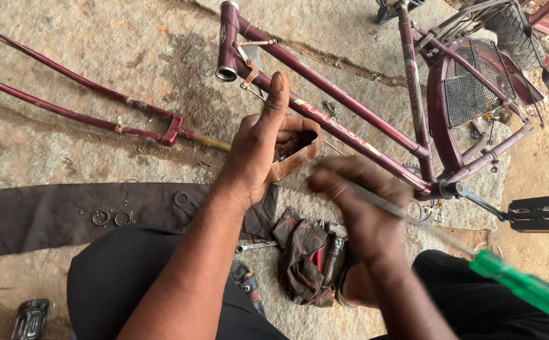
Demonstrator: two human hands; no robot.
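Brown strap, soft-looking, is pinched in the left hand near the frame. Right hand, blurred, is closed on a green-handled screwdriver: judged stiff, light, best held by its handle.

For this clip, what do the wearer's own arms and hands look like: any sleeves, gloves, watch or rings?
Both forearms are bare to the frame edge, with no sleeves showing. The left hand has no glove, ring or wristband that can be seen. The right hand is motion-blurred; no glove shows, and finer detail cannot be told. Dark trousers cover the legs below.
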